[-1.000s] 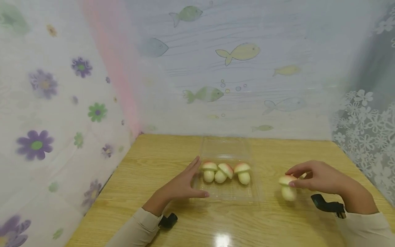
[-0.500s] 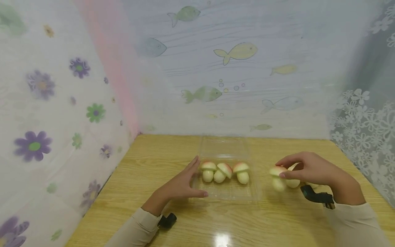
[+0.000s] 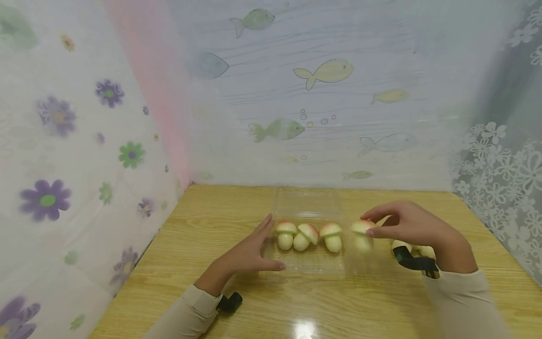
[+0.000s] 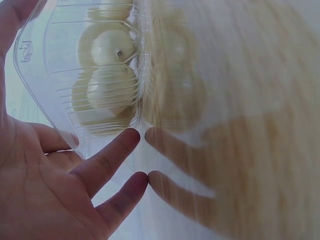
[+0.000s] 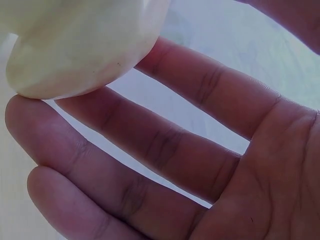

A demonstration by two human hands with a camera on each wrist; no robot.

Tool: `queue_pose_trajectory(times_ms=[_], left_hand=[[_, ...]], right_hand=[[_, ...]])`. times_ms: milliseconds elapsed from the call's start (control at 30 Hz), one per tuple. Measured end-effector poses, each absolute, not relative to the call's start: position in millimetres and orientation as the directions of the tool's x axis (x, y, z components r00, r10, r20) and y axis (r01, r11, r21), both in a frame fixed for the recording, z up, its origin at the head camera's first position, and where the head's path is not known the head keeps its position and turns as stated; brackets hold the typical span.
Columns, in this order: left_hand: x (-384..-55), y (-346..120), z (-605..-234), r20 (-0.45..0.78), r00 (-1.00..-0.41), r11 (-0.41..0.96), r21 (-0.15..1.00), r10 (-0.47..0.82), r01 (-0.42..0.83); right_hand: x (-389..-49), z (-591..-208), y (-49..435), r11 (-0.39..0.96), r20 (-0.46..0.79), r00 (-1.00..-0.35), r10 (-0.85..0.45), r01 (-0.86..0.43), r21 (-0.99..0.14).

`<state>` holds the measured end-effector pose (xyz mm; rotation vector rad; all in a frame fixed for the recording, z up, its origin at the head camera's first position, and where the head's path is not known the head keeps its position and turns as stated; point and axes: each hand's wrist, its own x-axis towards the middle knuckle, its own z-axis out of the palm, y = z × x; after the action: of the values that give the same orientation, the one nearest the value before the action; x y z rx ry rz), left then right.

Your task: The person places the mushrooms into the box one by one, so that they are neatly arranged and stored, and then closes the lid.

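Note:
A clear plastic clamshell box (image 3: 311,267) lies with its lid folded back on the table. Three toy mushrooms with pale stems and reddish caps lie in a row inside: a left one (image 3: 285,238), a tilted middle one (image 3: 301,242) and a right one (image 3: 333,242). My left hand (image 3: 250,252) rests at the box's left side, fingers spread and fairly straight; its fingertips are near the wall in the left wrist view. My right hand (image 3: 408,228) pinches another toy mushroom (image 3: 362,240) by its cap, just right of the box. In the right wrist view, fingers touch the mushroom's cap (image 5: 90,55).
More toy mushrooms (image 3: 425,251) lie on the wooden table (image 3: 220,207) behind the right wrist, partly hidden by the black wrist camera (image 3: 408,259). A fish-patterned curtain (image 3: 326,103) hangs behind, and a flowered one (image 3: 84,155) on the left.
My right hand has moved left and slightly away from me, carrying the mushroom towards the box. More mushrooms have come into view behind it. The left hand stays put.

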<state>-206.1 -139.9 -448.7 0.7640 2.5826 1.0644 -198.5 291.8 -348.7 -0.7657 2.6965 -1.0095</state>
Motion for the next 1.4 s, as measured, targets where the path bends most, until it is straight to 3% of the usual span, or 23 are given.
queue_pose_trajectory(times_ms=[733,1400], left_hand=[[-207,-141,-449,-0.015,-0.831,0.595,0.705,0.556,0.385],[-206,-140,-450,-0.017,-0.834,0.598,0.704,0.552,0.382]], right_hand=[[-207,-338,248,0.595,0.087,-0.864,-0.495,-0.411,-0.691],[-215,-357,201,0.553,0.113,-0.849,-0.516,-0.431,-0.713]])
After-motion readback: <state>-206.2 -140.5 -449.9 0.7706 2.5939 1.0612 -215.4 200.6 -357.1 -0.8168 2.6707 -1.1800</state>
